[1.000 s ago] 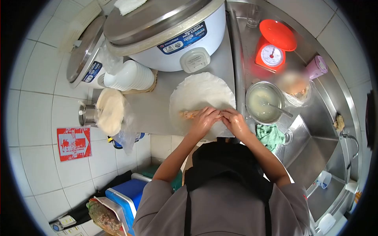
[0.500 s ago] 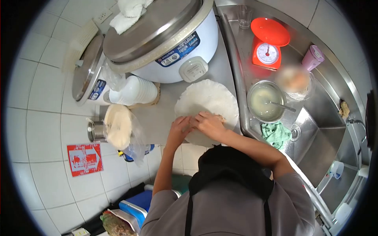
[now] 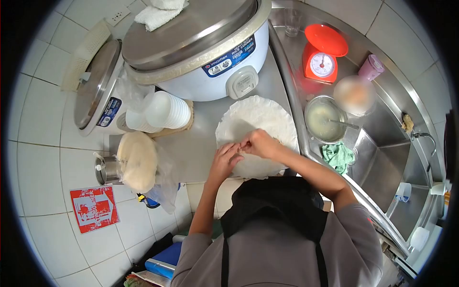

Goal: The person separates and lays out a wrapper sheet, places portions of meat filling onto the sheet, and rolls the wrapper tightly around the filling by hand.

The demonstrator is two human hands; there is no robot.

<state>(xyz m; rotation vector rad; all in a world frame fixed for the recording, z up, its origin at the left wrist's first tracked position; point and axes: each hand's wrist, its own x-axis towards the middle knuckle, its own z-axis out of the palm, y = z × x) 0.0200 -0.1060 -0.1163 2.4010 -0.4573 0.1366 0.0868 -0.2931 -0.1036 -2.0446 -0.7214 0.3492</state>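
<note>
With 12 o'clock being taken as straight ahead of the person, the round wrapper sheet is being closely bounded on three sides. At 12 o'clock, its far edge is being neighboured by the switch housing of the large rice cooker. At 3 o'clock, its side is being flanked by the raised sink rim, beyond which the metal pot and green cloth are being held in the sink unit. At 6 o'clock, its near edge is being set close to the countertop's front edge. The most room for movement is being offered at 9 o'clock by the steel countertop, as far as the stacked white cups.

The sheet is being kept flat beneath both hands. The left hand is being placed over its 8 o'clock margin, fingers partly spread. The right hand is being positioned over its middle, fingers bent and fingertips drawn together, near the left fingertips. Whether anything is being gripped by either hand cannot be told.

An off-white, matt, thin surface is being presented by the sheet, its outline being broken by a ragged edge; a greyer area is being shown near the hands.
</note>
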